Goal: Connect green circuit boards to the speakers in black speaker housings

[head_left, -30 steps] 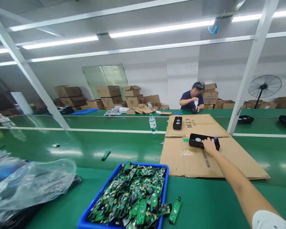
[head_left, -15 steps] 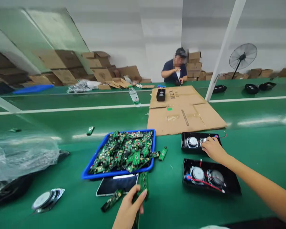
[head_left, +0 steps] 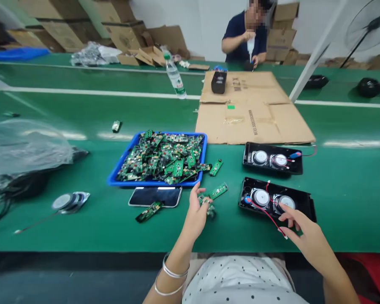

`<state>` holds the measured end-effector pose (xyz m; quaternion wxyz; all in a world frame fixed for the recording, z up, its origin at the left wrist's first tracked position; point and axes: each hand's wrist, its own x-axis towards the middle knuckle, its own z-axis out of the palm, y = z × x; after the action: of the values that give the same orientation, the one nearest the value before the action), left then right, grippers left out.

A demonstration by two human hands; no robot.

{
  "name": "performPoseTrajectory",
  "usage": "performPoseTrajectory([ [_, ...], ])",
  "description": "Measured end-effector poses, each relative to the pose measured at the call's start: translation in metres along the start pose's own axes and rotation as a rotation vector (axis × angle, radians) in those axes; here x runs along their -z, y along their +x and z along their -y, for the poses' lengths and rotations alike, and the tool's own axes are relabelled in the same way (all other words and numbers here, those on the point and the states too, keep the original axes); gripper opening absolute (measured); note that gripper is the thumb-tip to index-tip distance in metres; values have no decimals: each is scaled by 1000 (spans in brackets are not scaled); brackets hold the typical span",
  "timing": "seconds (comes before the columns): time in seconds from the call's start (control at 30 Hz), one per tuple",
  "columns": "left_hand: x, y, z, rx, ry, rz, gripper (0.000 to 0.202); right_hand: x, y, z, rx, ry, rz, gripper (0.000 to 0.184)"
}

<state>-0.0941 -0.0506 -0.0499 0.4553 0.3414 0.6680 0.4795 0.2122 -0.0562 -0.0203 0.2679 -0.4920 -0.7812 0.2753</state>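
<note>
My left hand is in front of the blue tray's near right corner, its fingers around a green circuit board that is partly hidden and blurred. Another green circuit board extends to the right from beside the fingertips. Over the near black speaker housing is my right hand, thumb and fingers apart. Its index fingertip reaches the right-hand speaker, and the thumb is beside the plug end of a red wire. A second black housing with two speakers sits behind.
A blue tray heaped with circuit boards stands left of centre, with a phone before it. A loose speaker and plastic bag lie left. Beyond are flattened cardboard, a water bottle and a co-worker.
My right hand has left the far housing and come to the near one. My left hand has moved right with the circuit board. The view has tipped downward.
</note>
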Motion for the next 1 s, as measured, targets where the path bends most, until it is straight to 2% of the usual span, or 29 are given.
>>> performPoseTrajectory([
  [0.13, -2, -14, -3, 111, -241, 65, 65, -9, 0, 16, 133, 234, 55, 36],
  [0.3, -10, -30, -15, 202, -633, 108, 63, 2, 34, 27, 225, 379, -97, 31],
  [0.4, -10, -34, -21, 189, -616, 154, 45, 1, 57, 33, 229, 523, -29, 23],
  [0.5, -6, -36, -27, 129, -563, 168, 33, -12, 70, 46, 157, 726, 59, 21],
  [0.57, -4, -37, -31, 105, -515, 155, 29, -22, 75, 56, 73, 658, 42, 18],
  [0.63, -3, -38, -36, 102, -465, 130, 26, -28, 80, 65, 35, 490, 48, 14],
  [0.77, -6, -32, -44, 119, -469, 65, 31, -32, 92, 73, 94, 313, 65, 13],
  [0.87, -8, -20, -47, 241, -508, 63, 43, -33, 99, 71, 139, 228, -5, 12],
  [1.0, -13, -8, -51, 434, -583, 193, 37, -36, 106, 65, 91, 128, -70, 14],
])
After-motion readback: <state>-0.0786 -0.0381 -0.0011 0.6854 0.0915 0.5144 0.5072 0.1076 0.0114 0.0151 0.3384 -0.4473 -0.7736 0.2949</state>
